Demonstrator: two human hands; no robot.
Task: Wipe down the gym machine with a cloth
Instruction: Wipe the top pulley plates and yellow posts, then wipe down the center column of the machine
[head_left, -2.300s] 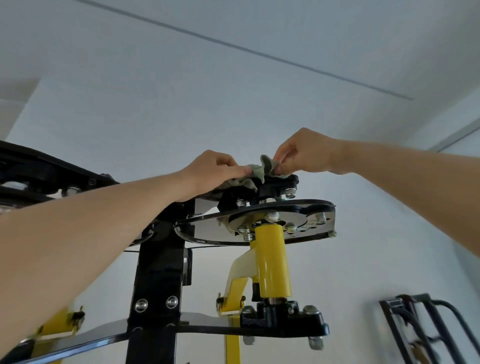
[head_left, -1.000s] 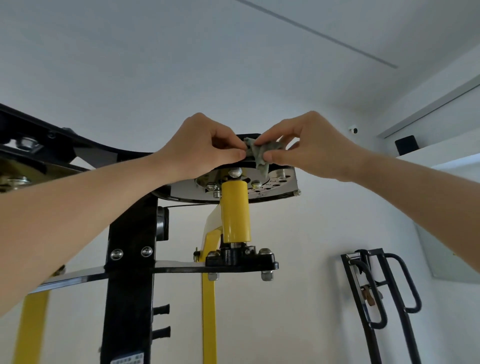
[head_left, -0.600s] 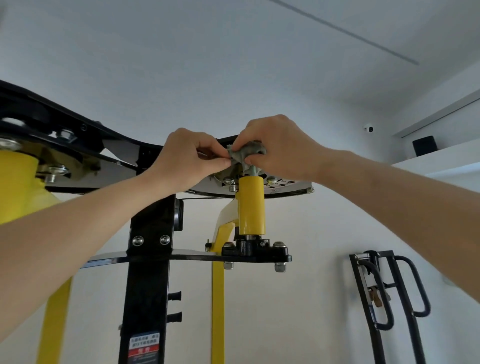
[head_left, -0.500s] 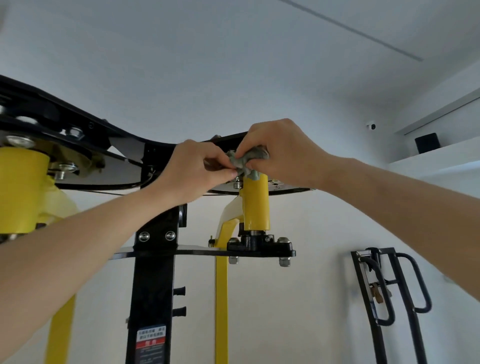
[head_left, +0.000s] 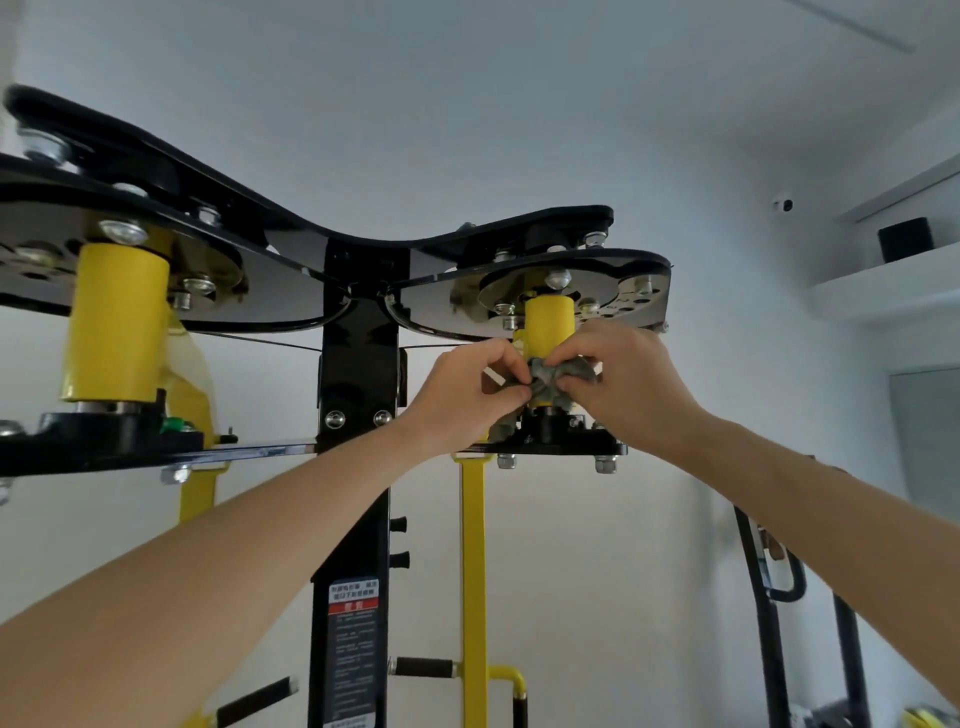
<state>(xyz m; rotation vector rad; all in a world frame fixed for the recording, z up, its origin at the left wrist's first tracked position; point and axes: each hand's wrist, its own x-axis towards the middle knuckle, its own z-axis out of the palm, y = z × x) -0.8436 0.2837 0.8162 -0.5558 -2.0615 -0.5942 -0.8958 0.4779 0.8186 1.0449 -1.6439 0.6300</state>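
**Cloth bunched around the right-hand yellow sleeve**

From my feed I look up at the gym machine (head_left: 358, 364), a glossy black steel upright with curved black plates spreading left and right near the top. Under the right plate sits a shiny perforated metal disc (head_left: 631, 293) studded with bolts, and beneath it a smooth yellow cylinder (head_left: 549, 322) stands upright on a black block bolted to a flat black shelf (head_left: 610, 448). A matching, larger-looking yellow cylinder (head_left: 114, 322) stands on the left side.

The cloth (head_left: 553, 382) is grey-green, soft and crumpled, wrapped against the lower part of the right cylinder, with a tail hanging down at the left toward the shelf.

My left hand (head_left: 465, 397) reaches up with the wrist straight, fingers curled and thumb pinching the cloth's left part. My right hand (head_left: 621, 387) comes in from the right, knuckles up, fingertips pressed together on the cloth's right part. Both forearms are bare and stretched upward, and the hands nearly touch at the cylinder's front.
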